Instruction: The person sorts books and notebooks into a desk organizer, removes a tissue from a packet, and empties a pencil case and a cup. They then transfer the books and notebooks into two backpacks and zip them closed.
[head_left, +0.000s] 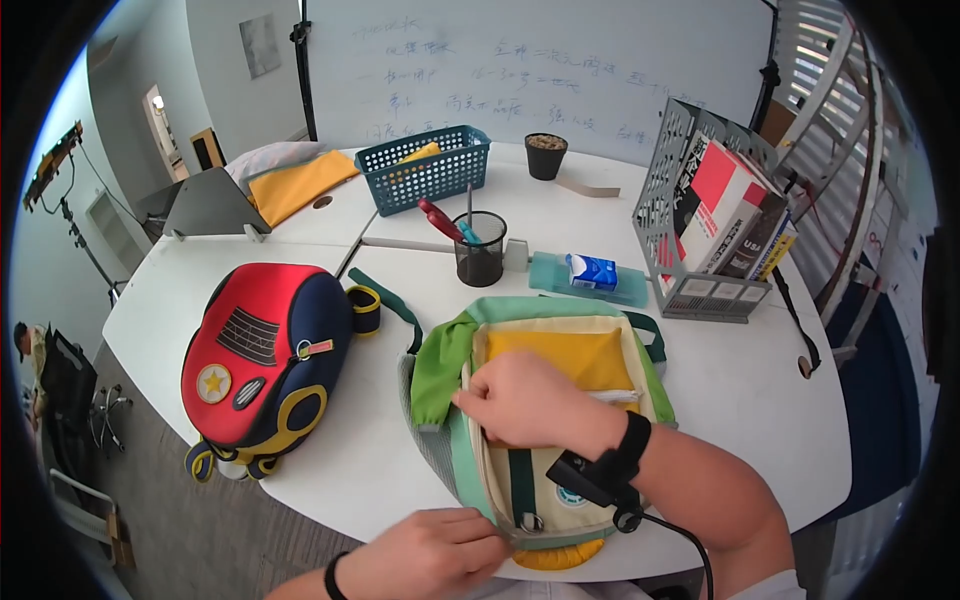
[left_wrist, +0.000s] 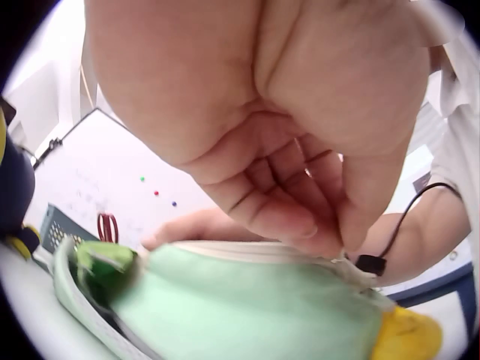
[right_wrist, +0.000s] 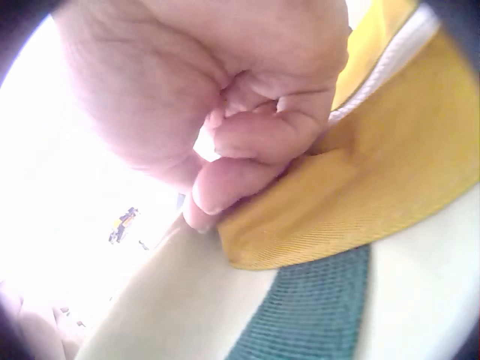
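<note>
A green, cream and yellow backpack (head_left: pixel 459 455) lies on the white table, its yellow front pocket (head_left: pixel 545 352) facing up. My left hand (head_left: pixel 430 550) is at the bag's near left corner. In the left wrist view its thumb and forefinger pinch the end of the cream zipper (left_wrist: pixel 244 251) on the mint side panel (left_wrist: pixel 247 304). Farther along the same edge, my right hand (head_left: pixel 525 400) reaches across the bag and its curled fingers (right_wrist: pixel 229 184) grip the zipper edge beside the yellow pocket flap. The zipper pull is hidden by the fingers.
Left of the bag stands a red and navy backpack (head_left: pixel 240 350). Behind are a mesh pen cup (head_left: pixel 481 262), a teal case (head_left: pixel 545 272) with a blue-and-white packet (head_left: pixel 593 272), a basket (head_left: pixel 425 180) and a potted plant (head_left: pixel 545 160). A grey file rack (head_left: pixel 700 300) holds books at right.
</note>
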